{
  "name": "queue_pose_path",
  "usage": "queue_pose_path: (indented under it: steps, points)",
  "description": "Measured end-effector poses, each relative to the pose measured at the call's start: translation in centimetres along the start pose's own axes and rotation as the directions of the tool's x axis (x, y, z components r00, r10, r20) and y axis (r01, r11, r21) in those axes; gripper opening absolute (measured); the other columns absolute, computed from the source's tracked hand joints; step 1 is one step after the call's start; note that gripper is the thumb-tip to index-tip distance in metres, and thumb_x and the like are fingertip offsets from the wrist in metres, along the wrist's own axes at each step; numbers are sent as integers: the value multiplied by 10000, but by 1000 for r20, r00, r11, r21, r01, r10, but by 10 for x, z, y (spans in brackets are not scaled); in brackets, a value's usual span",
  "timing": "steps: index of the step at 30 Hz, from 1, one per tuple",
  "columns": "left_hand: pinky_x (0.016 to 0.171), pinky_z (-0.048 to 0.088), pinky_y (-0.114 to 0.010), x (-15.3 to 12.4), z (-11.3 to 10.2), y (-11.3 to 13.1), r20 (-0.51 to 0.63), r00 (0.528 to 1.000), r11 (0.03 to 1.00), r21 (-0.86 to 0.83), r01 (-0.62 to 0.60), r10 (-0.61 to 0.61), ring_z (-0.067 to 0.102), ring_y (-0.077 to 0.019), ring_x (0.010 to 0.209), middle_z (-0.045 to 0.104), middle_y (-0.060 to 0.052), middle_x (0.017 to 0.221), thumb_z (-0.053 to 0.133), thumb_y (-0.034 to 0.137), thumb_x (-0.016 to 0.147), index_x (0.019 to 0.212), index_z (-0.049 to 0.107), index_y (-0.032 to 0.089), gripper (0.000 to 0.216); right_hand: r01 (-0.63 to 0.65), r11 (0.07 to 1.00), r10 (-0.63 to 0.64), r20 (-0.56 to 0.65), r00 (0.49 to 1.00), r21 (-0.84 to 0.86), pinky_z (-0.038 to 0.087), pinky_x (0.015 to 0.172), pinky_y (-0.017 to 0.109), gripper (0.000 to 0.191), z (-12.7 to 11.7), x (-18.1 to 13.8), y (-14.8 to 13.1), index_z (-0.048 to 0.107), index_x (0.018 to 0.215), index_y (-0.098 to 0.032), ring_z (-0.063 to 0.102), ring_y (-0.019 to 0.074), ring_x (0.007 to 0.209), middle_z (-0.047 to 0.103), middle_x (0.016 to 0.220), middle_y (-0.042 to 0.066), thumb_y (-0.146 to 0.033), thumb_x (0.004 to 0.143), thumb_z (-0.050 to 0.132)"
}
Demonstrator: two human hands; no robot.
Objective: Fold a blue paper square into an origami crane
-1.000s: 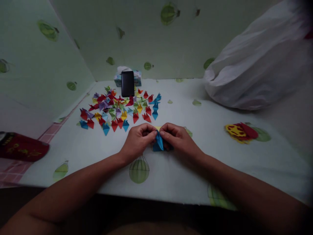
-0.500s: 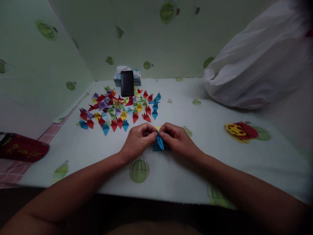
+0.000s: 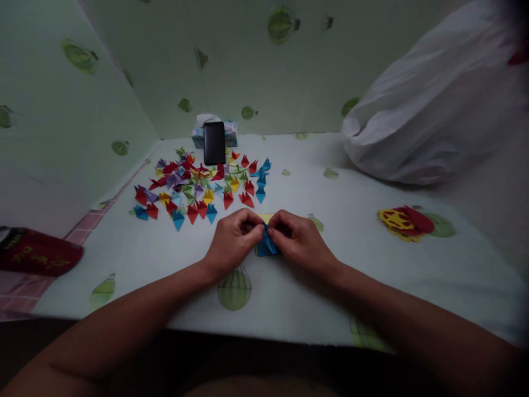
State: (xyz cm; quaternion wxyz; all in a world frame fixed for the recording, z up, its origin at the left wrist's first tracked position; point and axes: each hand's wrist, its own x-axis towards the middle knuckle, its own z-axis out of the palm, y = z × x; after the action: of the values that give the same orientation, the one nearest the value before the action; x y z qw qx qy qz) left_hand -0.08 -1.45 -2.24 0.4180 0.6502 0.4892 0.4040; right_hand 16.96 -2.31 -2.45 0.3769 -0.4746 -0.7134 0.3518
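Note:
Between my hands is a small folded piece of blue origami paper (image 3: 268, 245), partly covered by my fingers. My left hand (image 3: 237, 237) pinches its upper left side between thumb and forefinger. From the other side my right hand (image 3: 300, 237) pinches it too, the fingertips of both hands almost touching. Under and behind it lies a stack of square paper with a yellow edge (image 3: 266, 218) and blue showing at the front. Beyond my left hand, many small folded paper pieces (image 3: 201, 208) in red, blue, yellow, green and purple are spread over the table.
A black phone (image 3: 214, 143) leans on a tissue box (image 3: 198, 137) at the back. To the right stands a big white plastic bag (image 3: 417, 121). Red and yellow cut-out pieces (image 3: 405, 221) lie on the right. A dark red object (image 3: 41, 252) is at the left edge.
The blue paper's pointed flap, which pointed down toward me, is now turned and more hidden by my right fingers. Both hands stay nearly in place, still pinching.

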Motion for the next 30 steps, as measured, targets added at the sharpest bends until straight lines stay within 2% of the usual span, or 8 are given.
queue_pose_path:
  steps: [7,14,24,27,30]
  points:
    - [607,485,-255,3,-2,-3,53,998,998,-40,43,-41,579,-125,644,642,-11,719,648,280,771,799,639,158,126,9,1000,-9,19,1000,19,357,618,280,125,-1,0,0,530,749,-178,472,136,638,541,681,3,-212,869,512]
    - [581,466,-242,3,-2,1,59,995,985,-150,88,-80,565,-107,605,631,1,687,675,280,760,791,641,147,141,-20,989,10,67,998,146,365,606,278,155,-3,1,2,525,775,-185,463,136,633,516,679,-6,-277,899,509]
    - [578,482,-223,3,-1,1,76,993,974,-203,100,-87,576,-95,598,631,12,677,692,262,767,798,643,143,133,-11,984,3,43,999,181,376,581,268,136,-3,2,2,538,789,-180,467,124,623,526,691,-4,-277,885,537]
    - [578,483,-219,3,-1,2,73,993,970,-218,103,-89,577,-91,594,632,13,679,693,253,762,794,641,141,128,-82,960,61,87,994,266,379,545,259,181,-3,2,1,536,790,-182,469,115,576,519,646,-18,-321,907,528]
    - [581,486,-215,2,-1,4,66,994,967,-235,99,-86,578,-89,596,634,14,681,697,245,759,786,640,141,122,-227,882,169,172,971,414,378,503,240,220,-3,3,1,535,801,-184,474,103,527,517,597,-35,-370,919,537]
